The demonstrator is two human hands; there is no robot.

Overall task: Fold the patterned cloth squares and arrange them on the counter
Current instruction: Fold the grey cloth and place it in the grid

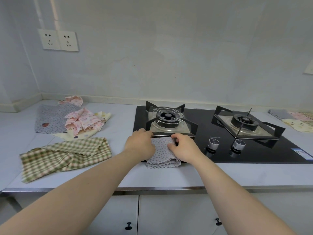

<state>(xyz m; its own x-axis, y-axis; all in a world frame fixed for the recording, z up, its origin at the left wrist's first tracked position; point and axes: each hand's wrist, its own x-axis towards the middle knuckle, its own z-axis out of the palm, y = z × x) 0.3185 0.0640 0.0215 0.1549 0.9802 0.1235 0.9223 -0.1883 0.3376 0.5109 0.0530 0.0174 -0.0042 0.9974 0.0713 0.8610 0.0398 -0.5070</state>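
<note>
I see a pale counter (118,175) with a black hob (254,155) set in. Left of it lie a rumpled green checked cloth (64,156), a grey dotted cloth (49,119), a cream cloth (84,135) — folded cloths (298,123) sit far right. A small grey folded cloth (162,155) overlaps the hob's front edge.

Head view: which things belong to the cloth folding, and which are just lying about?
Job: grey dotted cloth held by left hand and right hand; green checked cloth; pink floral cloth; spread grey cloth; folded cloths far right.
Bystanders: gas hob; wall sockets; cabinet knobs.
</note>
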